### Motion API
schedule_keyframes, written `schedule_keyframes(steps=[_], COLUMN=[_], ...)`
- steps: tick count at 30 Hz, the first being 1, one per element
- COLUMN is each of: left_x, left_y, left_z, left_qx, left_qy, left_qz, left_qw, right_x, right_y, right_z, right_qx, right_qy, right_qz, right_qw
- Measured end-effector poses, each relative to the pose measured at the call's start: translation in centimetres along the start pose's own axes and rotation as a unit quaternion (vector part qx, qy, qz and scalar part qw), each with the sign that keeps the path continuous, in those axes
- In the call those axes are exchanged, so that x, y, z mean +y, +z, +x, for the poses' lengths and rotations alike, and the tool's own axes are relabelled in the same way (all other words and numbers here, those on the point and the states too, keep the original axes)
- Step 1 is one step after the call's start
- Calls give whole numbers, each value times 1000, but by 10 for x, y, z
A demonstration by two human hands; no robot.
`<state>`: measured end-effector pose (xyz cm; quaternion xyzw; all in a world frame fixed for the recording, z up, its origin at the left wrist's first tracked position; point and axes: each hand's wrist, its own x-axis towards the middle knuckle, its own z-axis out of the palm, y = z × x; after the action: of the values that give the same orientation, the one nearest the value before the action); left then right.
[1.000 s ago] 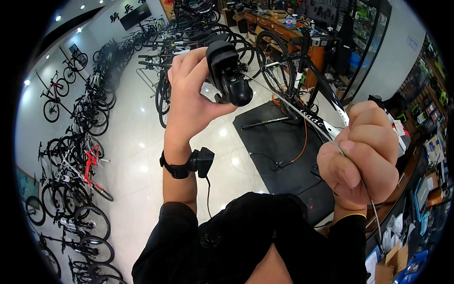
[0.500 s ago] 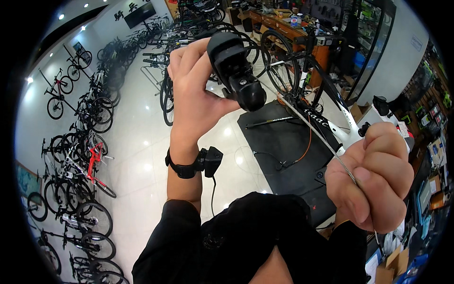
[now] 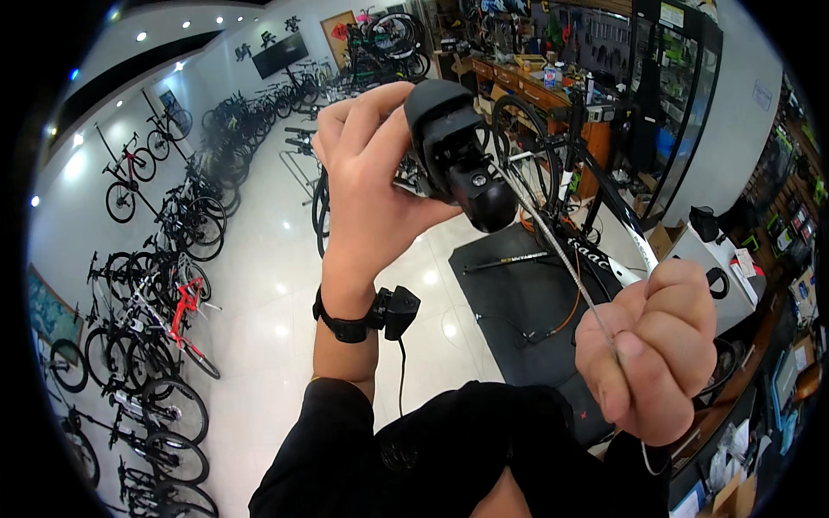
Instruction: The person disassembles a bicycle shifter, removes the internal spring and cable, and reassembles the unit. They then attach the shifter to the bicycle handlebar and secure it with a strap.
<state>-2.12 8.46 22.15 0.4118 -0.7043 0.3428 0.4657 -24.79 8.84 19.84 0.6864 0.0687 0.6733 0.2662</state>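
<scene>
Since the earlier frame, the right hand (image 3: 652, 350) had drawn nearer to the black lever unit (image 3: 453, 147), and the background had slid down and rightward in the picture. Head view: lever unit was up at centre, clamped between the thumb and fingers of the left hand (image 3: 367, 181); some of those fingertips were hidden behind it. Right hand was closed in a fist on a thin metal cable (image 3: 566, 259), pinched under the thumb. Cable ran taut and slanting from the unit's right side to the fist, its tail bent below; where it met the unit was too dark to tell. Obstructions: unit covered part of the view toward the workbench (image 3: 505, 73); cable crossed in front of a black-and-white bicycle (image 3: 596, 257); right fist overlapped the near end of its frame. Beneath lay a black mat (image 3: 518, 324) with an orange hose (image 3: 577, 298). A small black camera (image 3: 399, 312) was strapped to the left wrist, its lead hanging. Surroundings: pale box (image 3: 708, 268) behind the right fist, glass cabinet (image 3: 682, 86) beyond, red bicycle frame (image 3: 184, 306) among bicycles along the left wall.
</scene>
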Motion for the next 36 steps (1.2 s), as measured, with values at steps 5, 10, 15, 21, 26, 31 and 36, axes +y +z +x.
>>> schedule_keyframes(steps=[5,10,15,21,26,31,36], left_x=[3,7,13,14,16,18,20], left_y=[-6,-9,-13,-12,-8,-5,-4], left_z=[11,15,21,19,20,18,19], left_qx=[6,11,12,13,3,7,-7], left_qy=[18,11,29,28,37,46,41], left_qz=[8,11,30,29,33,33,30], left_qw=[1000,1000,999,999,999,998,999], right_x=[2,2,6,6,7,9,8], right_y=[1,-6,-14,-14,-13,-14,-20], right_z=[1,-5,-5,-10,-8,-2,5], right_qx=[50,53,48,48,55,11,-29], right_qy=[-15,-32,-52,-23,-21,-10,16], right_qz=[-24,-25,-32,-30,-33,-22,-31], right_qw=[998,998,997,998,998,1000,999])
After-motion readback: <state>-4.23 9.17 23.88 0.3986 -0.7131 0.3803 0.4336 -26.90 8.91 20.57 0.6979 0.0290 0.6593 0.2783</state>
